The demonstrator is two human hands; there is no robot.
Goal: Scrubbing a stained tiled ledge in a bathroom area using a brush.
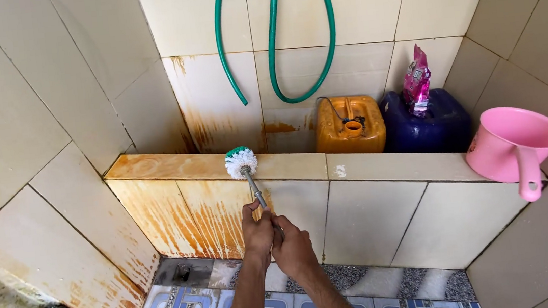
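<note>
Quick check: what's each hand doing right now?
Left hand: closed around the handle of the brush, whose head is on the ledge.
Right hand: closed on the lower end of the same handle.

Two bare forearms, no sleeves. Left hand (pixel 257 232) and right hand (pixel 293 248) bare too: no gloves, no rings, no watch, no wristband.
</note>
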